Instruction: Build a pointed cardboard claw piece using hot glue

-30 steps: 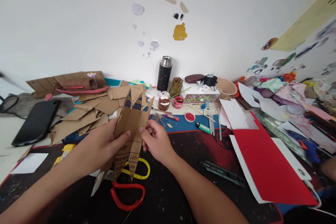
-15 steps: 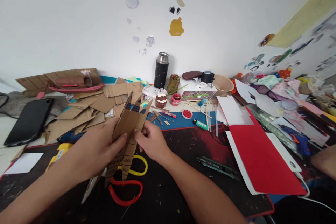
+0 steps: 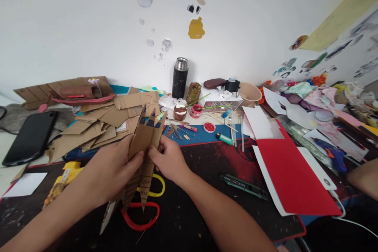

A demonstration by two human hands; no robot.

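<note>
My left hand is wrapped round the left side of several brown cardboard pieces with pointed ends, its thumb lying across the front. On the right edge of the same cardboard, my right hand pinches with thumb and fingers. The cardboard stands nearly upright, blue print near its top and dark letters near its lower points. Scissors with one yellow and one red handle lie below it on the dark mat, partly covered by the cardboard.
Cardboard scraps and a black phone lie left. Behind are a black flask and paint pots. To the right are a cutter, red paper and a glue gun. Another person's arm shows at the right edge.
The pointed cardboard has tilted slightly, its lower tips shifting right. The surroundings have shifted slightly left and up in the view. Both hands keep their hold.
</note>
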